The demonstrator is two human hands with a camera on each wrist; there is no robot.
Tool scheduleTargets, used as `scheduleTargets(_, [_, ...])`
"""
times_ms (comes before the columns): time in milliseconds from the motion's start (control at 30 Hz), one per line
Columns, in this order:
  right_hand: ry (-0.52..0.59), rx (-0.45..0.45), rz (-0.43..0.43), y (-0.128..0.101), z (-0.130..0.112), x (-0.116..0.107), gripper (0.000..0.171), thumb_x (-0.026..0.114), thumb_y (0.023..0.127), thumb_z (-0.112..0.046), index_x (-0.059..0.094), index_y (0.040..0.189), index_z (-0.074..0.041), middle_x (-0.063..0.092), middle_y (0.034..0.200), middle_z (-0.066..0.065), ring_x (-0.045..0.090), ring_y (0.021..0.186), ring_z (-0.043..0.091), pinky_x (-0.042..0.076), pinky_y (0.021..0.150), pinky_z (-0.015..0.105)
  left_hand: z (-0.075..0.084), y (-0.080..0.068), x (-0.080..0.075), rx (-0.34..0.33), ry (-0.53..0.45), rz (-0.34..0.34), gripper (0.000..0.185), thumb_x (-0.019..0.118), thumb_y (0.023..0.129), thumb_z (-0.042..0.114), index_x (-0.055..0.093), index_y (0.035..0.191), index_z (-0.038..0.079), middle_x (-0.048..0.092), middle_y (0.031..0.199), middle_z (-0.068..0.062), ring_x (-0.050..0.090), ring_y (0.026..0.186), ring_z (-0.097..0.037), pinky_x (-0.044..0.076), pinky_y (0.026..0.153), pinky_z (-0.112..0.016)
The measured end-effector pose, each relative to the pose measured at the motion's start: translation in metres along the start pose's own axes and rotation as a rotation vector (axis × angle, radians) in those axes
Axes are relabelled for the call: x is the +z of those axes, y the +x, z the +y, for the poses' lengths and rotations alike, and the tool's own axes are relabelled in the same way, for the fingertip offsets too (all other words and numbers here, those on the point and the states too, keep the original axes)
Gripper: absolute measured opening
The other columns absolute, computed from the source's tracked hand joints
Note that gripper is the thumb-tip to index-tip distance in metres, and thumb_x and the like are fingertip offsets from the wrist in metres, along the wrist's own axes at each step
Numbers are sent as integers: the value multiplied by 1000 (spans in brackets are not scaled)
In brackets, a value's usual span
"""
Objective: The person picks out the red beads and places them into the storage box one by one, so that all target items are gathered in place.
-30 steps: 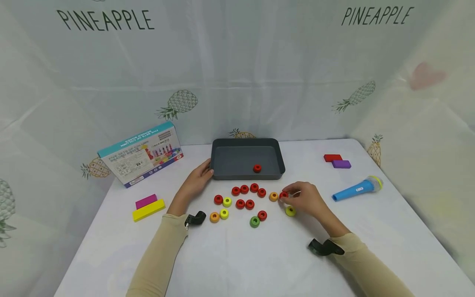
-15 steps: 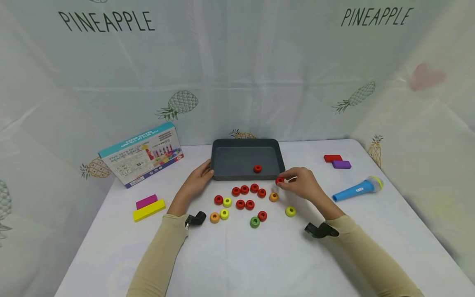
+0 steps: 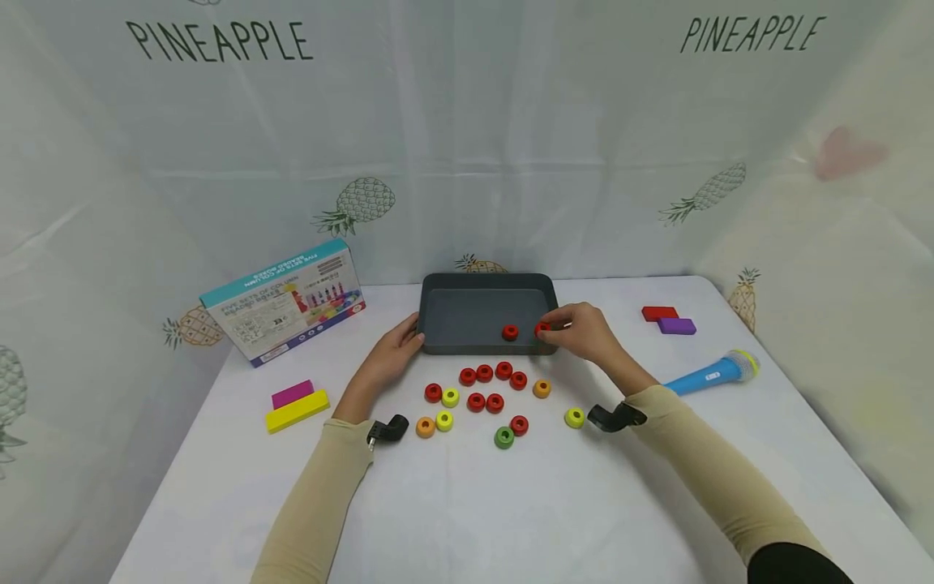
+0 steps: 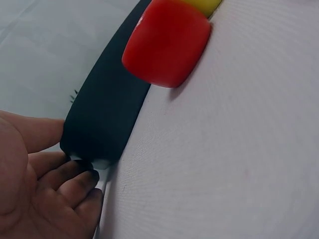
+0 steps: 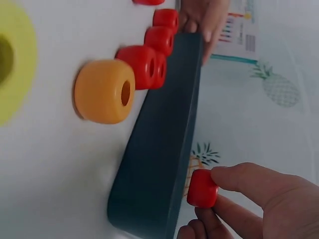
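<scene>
A dark grey tray (image 3: 438, 280) stands at the back middle of the white table, with one red ring bead (image 3: 510, 332) inside it. My right hand (image 3: 580, 331) pinches another red ring bead (image 3: 542, 328) over the tray's front right corner; the right wrist view shows that bead (image 5: 202, 188) held just above the tray's wall (image 5: 159, 149). My left hand (image 3: 392, 352) rests against the tray's front left corner, fingers touching its wall (image 4: 102, 117). Several red, yellow, orange and green ring beads (image 3: 485, 396) lie on the table in front of the tray.
A printed toy box (image 3: 283, 302) leans at the back left. Pink and yellow blocks (image 3: 295, 405) lie at the left. Red and purple blocks (image 3: 667, 319) and a blue toy microphone (image 3: 711, 373) lie at the right.
My right hand lifted a red ring bead from the table beside the orange one and carried it back over the tray's front right corner. The left hand stayed at the tray.
</scene>
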State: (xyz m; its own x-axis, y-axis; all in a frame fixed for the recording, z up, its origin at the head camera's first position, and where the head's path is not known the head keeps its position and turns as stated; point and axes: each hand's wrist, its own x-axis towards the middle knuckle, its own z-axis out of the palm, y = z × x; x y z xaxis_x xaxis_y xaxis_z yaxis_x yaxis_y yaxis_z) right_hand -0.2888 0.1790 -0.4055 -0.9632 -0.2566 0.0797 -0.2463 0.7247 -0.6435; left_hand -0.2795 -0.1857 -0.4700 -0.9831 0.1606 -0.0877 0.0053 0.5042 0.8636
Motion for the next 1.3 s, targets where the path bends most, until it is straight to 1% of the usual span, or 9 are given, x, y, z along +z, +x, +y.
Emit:
scheduleTargets(167, [-32, 10, -19, 13, 3, 7, 32, 77, 89, -21, 76, 117, -5, 74, 109, 15, 67, 94, 26, 59, 70, 31, 1, -1, 0, -5, -11, -7, 61, 47, 108, 34, 23, 163, 22, 26, 168, -3, 33, 153, -25, 27, 126, -45])
scheduleTargets(300, [-45, 9, -26, 20, 5, 12, 32, 78, 88, -21, 76, 116, -5, 75, 109, 14, 68, 93, 25, 60, 73, 33, 0, -1, 0, 0, -7, -13, 61, 46, 108, 34, 22, 163, 22, 25, 169, -3, 33, 153, -26, 26, 126, -46])
scheduleTargets(433, [-42, -15, -32, 24, 5, 16, 31, 78, 88, -20, 76, 114, -4, 76, 107, 15, 69, 93, 26, 60, 75, 36, 0, 0, -1, 8, -7, -6, 61, 47, 108, 34, 23, 163, 22, 26, 168, -4, 34, 152, -25, 27, 126, -45])
scheduleTargets(567, [-46, -31, -43, 26, 4, 21, 30, 77, 88, -19, 76, 113, -2, 76, 106, 15, 69, 92, 26, 60, 75, 36, 1, 1, -1, 10, -16, -4, 61, 47, 108, 33, 23, 163, 21, 27, 168, -5, 35, 152, -25, 28, 126, -45])
scheduleTargets(700, [-69, -41, -51, 28, 2, 25, 29, 77, 87, -16, 77, 111, 0, 76, 105, 15, 70, 93, 26, 61, 77, 38, 1, 0, -1, -2, -24, -4, 60, 47, 108, 33, 24, 163, 22, 27, 168, -4, 34, 152, -25, 28, 126, -44])
scheduleTargets(833, [-93, -55, -52, 29, 1, 28, 30, 77, 87, -14, 76, 112, 2, 77, 106, 17, 71, 95, 28, 62, 79, 40, 2, 0, 0, 0, -15, -2, 60, 47, 108, 33, 24, 163, 22, 27, 168, -5, 34, 152, -25, 28, 126, -45])
scheduleTargets(1067, [-111, -33, -68, 30, 0, 30, 29, 77, 87, -13, 76, 111, 2, 76, 107, 17, 71, 99, 30, 62, 84, 43, 3, -1, 0, -3, -15, 3, 61, 47, 108, 32, 24, 163, 21, 27, 168, -5, 34, 152, -25, 28, 125, -45])
scheduleTargets(1300, [-124, -21, -74, 30, -1, 31, 30, 78, 87, -14, 76, 112, 2, 76, 108, 18, 71, 101, 30, 62, 85, 43, 4, -2, 0, 3, -22, 2, 60, 47, 108, 32, 24, 163, 21, 27, 168, -5, 34, 152, -25, 28, 126, -44])
